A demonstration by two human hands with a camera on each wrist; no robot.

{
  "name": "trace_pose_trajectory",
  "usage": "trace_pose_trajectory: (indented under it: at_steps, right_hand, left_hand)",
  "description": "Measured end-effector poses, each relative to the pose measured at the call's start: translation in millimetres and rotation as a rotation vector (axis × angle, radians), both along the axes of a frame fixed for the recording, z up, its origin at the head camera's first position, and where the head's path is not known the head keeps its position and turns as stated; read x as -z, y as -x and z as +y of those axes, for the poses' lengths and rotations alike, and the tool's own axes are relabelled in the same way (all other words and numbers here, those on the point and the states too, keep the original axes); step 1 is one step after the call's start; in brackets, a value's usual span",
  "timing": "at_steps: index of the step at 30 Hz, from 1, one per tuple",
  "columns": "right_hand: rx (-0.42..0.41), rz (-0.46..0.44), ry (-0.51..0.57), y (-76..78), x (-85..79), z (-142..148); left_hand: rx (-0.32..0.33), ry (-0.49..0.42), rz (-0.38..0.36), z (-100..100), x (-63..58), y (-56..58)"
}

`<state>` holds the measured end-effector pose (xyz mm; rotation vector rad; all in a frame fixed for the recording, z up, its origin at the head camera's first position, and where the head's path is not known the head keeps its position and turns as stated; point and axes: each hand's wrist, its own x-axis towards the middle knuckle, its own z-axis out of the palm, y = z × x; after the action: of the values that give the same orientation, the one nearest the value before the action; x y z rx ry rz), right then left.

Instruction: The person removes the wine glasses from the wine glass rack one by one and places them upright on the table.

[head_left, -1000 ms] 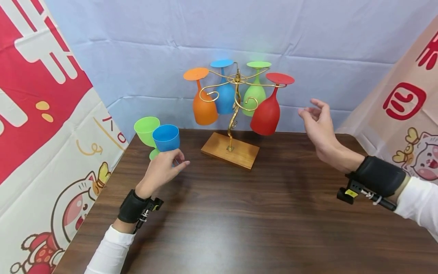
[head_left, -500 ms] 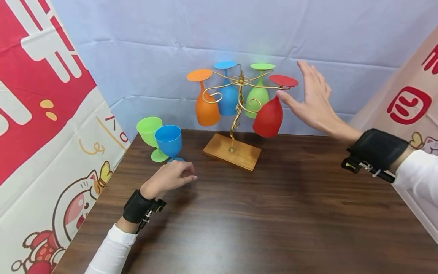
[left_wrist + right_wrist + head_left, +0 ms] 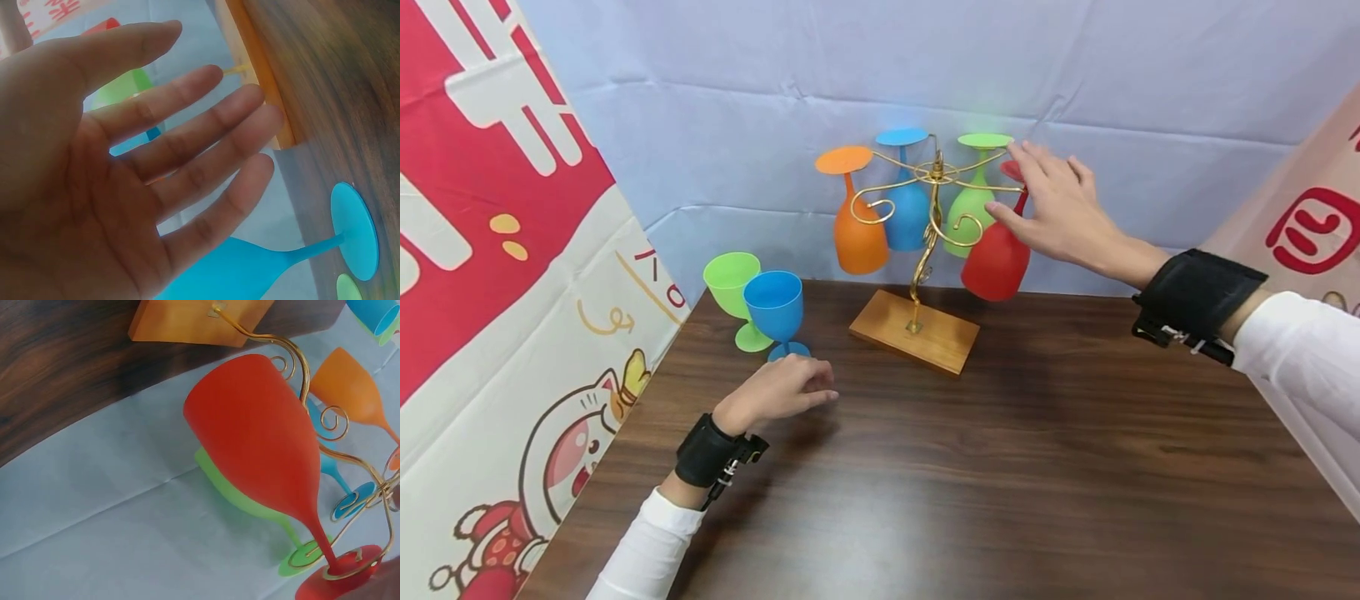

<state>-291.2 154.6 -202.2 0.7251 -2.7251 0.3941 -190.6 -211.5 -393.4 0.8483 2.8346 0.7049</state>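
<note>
In the head view we see the right hand raised at the red cup, which hangs upside down by its foot from the near right arm of the gold rack. The fingers are stretched out and the thumb stands apart from them, passing in front of the cup's stem and foot; we cannot tell whether they touch it. An orange cup, a hanging blue cup and a hanging green cup share the rack, whose wooden base sits near the back of the table. We find the left hand low over the table, fingers loosely bent, just in front of a standing blue cup. A standing green cup is beside that one.

In the left wrist view we look at the palm: thumb and fingers are spread and hold nothing. The standing blue cup shows partly behind the little finger.

In the right wrist view the red cup fills the middle, mouth toward the table, its foot resting in the wire loop. We see only a blurred bit of the hand at the lower right corner, beside that foot.
</note>
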Motion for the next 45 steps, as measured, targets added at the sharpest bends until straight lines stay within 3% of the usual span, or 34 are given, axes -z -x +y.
trace_pose_trajectory:
  at_steps: [9,20,25,33,45]
  right_hand:
    - [-0.023,0.033,-0.048,-3.4,-2.6,0]
    - [-0.229,0.172,0.039,7.2,12.1,14]
    - [-0.287,0.186,0.057,11.2,14.4,23]
    - [-0.272,0.195,0.044,10.2,17.0,34]
    - [-0.258,0.204,0.041,14.5,15.9,27]
  left_hand:
    - [-0.002,-0.004,0.002,5,-2.0,1.9]
    - [-0.047,0.028,0.033,4,8.5,0.5]
    - [-0.034,0.024,0.032,6,10.9,1.3]
    - [-0.019,-0.002,0.025,8,12.3,2.5]
    - [-0.015,-0.001,0.013,6,12.7,2.4]
